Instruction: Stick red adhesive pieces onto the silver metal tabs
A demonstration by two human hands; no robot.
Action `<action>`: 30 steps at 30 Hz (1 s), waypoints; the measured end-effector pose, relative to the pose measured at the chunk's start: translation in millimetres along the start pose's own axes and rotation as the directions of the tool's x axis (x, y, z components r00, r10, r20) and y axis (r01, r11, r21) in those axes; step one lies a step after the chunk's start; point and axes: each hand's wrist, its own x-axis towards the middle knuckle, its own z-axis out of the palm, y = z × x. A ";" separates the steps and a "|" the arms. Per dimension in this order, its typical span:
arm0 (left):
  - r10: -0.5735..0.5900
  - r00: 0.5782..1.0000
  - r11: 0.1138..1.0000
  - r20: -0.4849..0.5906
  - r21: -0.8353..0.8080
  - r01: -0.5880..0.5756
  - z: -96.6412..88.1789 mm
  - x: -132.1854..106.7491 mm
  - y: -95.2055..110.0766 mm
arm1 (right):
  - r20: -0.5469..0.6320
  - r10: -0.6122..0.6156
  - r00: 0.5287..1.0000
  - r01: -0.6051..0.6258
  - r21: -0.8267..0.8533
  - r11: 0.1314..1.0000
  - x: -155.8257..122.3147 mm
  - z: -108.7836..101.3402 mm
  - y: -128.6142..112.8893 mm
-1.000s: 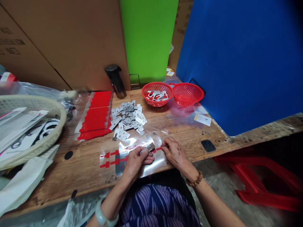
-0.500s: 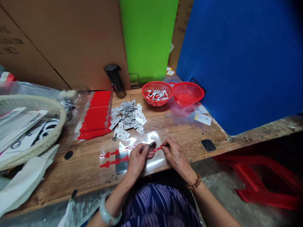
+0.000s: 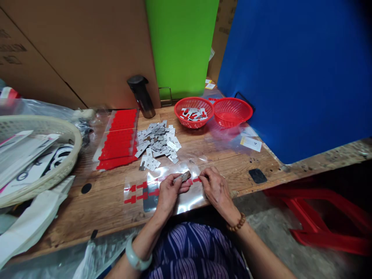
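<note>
My left hand pinches a small metal plate between thumb and fingers, above a clear plastic sheet. Several red T-shaped stickers sit in rows on that sheet. At the sheet's right side, my right hand has its thumb and forefinger closed on the end of a red sticker. Whether the sticker is still attached to the sheet I cannot tell. Beyond my left hand lies a loose pile of metal plates. To its left is a stack of red sticker sheets.
Two red baskets stand at the back; the left basket holds plates with red on them, beside the right basket. A black bottle stands by the cardboard. A cream basket is at far left, a red stool at lower right.
The metal plate in my left hand has tilted, so its face catches more light. My right hand keeps its pinch at the red sticker. The whole view has shifted slightly.
</note>
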 end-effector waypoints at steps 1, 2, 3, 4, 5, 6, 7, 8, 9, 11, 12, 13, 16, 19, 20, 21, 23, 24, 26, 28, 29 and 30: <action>-0.003 1.000 1.000 0.001 -0.003 0.003 -0.2 0.5 -0.4 | 0.005 0.001 1.000 -0.002 0.013 1.000 -0.4 -0.7 -0.7; -0.006 1.000 1.000 0.006 -0.007 0.006 -0.4 1.0 -0.9 | 0.015 0.000 1.000 -0.001 0.034 0.999 -1.0 -1.8 -1.4; -0.006 1.000 1.000 0.010 -0.011 0.006 -0.6 1.6 -1.5 | 0.029 -0.004 1.000 0.003 0.060 0.998 -1.7 -3.3 -2.2; -0.003 1.000 1.000 0.013 -0.013 0.004 -0.9 2.1 -2.1 | 0.045 -0.010 0.999 0.006 0.088 0.996 -2.6 -5.2 -3.0; 0.000 1.000 1.000 0.016 -0.014 0.000 -1.0 2.6 -2.8 | 0.058 -0.015 0.998 0.008 0.116 0.993 -3.6 -7.4 -3.9; 0.003 1.000 1.000 0.019 -0.013 -0.003 -1.1 3.0 -3.5 | 0.070 -0.020 0.997 0.010 0.144 0.990 -4.6 -9.8 -4.7; 0.004 1.000 1.000 0.020 -0.012 -0.004 -1.1 3.2 -4.0 | 0.083 -0.027 0.996 0.013 0.170 0.985 -5.6 -12.4 -5.5; 0.005 1.000 1.000 0.018 -0.011 -0.005 -1.0 3.2 -4.3 | 0.095 -0.035 0.995 0.016 0.195 0.981 -6.5 -15.1 -6.0; 0.004 1.000 1.000 0.015 -0.009 -0.003 -0.8 3.1 -4.4 | 0.109 -0.045 0.993 0.020 0.217 0.976 -7.3 -17.8 -6.4; -0.004 1.000 1.000 0.009 -0.007 0.004 0.0 2.7 -3.9 | 0.148 -0.069 0.987 0.030 0.255 0.967 -8.5 -22.6 -6.2; -0.009 1.000 1.000 0.006 -0.005 0.009 0.4 2.4 -3.5 | 0.167 -0.080 0.983 0.033 0.270 0.962 -9.0 -24.2 -5.8; -0.013 1.000 1.000 0.002 -0.003 0.013 0.8 2.2 -3.0 | 0.182 -0.089 0.979 0.035 0.282 0.959 -9.6 -25.2 -5.2; -0.022 1.000 1.000 -0.016 -0.003 0.022 1.4 1.2 -2.1 | 0.171 -0.098 0.980 0.044 0.293 0.955 -12.1 -23.0 -3.7; -0.023 1.000 0.999 -0.021 -0.026 0.022 0.5 -0.8 -2.2 | 0.110 -0.096 0.989 0.067 0.245 0.967 -15.9 -15.1 -3.5; -0.020 1.000 0.999 -0.019 -0.033 0.019 0.0 -1.7 -2.3 | 0.092 -0.098 0.991 0.075 0.224 0.972 -17.0 -12.4 -3.9; -0.016 1.000 0.999 -0.017 -0.039 0.015 -0.4 -2.6 -2.4 | 0.081 -0.100 0.992 0.082 0.207 0.975 -17.9 -10.0 -4.4; -0.015 1.000 0.999 -0.017 -0.041 0.014 -1.0 -3.9 -2.2 | 0.066 -0.096 0.993 0.082 0.186 0.979 -19.0 -6.7 -5.8; -0.020 1.000 0.999 -0.020 -0.037 0.019 -1.2 -4.1 -1.8 | 0.055 -0.089 0.994 0.078 0.182 0.980 -19.2 -5.7 -6.4; -0.037 0.999 0.999 -0.030 -0.029 0.036 -1.3 -3.7 -0.9 | 0.039 -0.082 0.996 0.073 0.185 0.980 -19.4 -4.8 -7.3; -0.055 0.998 0.998 -0.032 -0.027 0.054 -1.4 -2.8 0.2 | 0.030 -0.092 0.995 0.084 0.197 0.977 -20.1 -4.6 -6.8; -0.061 0.998 0.998 -0.028 -0.026 0.060 -1.3 -2.4 0.7 | 0.032 -0.102 0.994 0.093 0.206 0.974 -20.9 -4.6 -6.1; -0.064 0.998 0.998 -0.022 -0.024 0.063 -1.2 -2.2 1.1 | 0.036 -0.113 0.993 0.102 0.216 0.971 -21.9 -4.6 -5.2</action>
